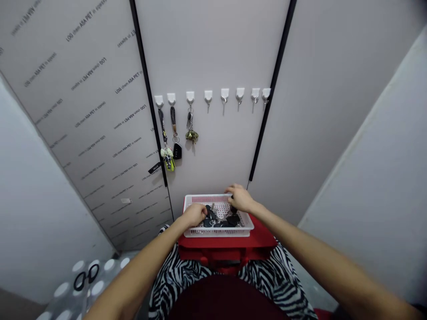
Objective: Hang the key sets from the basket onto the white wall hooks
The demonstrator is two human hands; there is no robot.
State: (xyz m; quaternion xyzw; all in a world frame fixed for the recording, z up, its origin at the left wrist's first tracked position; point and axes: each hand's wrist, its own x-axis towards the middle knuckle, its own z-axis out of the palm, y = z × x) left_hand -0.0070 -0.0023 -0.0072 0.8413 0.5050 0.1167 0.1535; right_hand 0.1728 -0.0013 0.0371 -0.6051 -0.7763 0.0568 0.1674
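A white plastic basket (pixel 218 233) rests in front of me with several dark keys (pixel 222 223) and metal rings inside. Over its left part, my left hand (pixel 196 214) is closed, fingertips curled down among the dark keys; what they hold is hidden. At the back right of the basket, my right hand (pixel 241 198) has its fingers bent downward. A black key fob (pixel 233 207) shows under those fingers, seemingly gripped, partly covered by the hand.
The basket stands on a red stool (pixel 263 238) between zebra-patterned trouser legs (pixel 287 271). White hooks (pixel 224 93) line the wall ahead; the three leftmost carry a lanyard with charms (pixel 167 158), a car key (pixel 177 151) and a camouflage-coloured charm (pixel 191 135). White-capped bottles (pixel 62 290) stand lower left.
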